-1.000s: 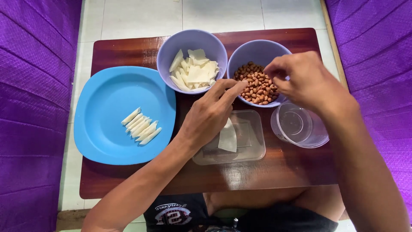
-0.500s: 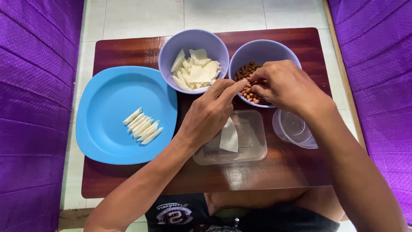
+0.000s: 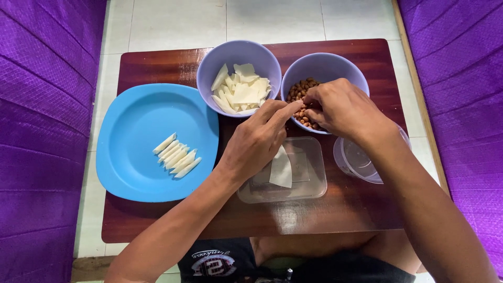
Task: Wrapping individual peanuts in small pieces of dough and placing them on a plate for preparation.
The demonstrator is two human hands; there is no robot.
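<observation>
- Plate first: the round blue plastic plate on the left of the dark wooden table carries the same short row of rolled white wrapper sticks as a second ago; nothing has been added to it.
- Lavender plastic bowl of flat white wrapper pieces sits unchanged behind the plate's right edge.
- Left hand has barely shifted; it hovers over the clear rectangular plastic tray, where one white wrapper sheet lies, and its forefinger and thumb stretch to the near rim of the nut bowl. Whether its grip pinches anything I cannot tell.
- Right hand is what changed: a second ago it was lifted at the bowl's right edge, and now it has dropped into the second lavender bowl of brown peanuts, fingers curled down into the heap, fingertips meeting the left hand's. Its grip looks closed among the nuts, though any nut held is hidden.
- Clear round plastic cup is now partly covered by the right wrist.
</observation>
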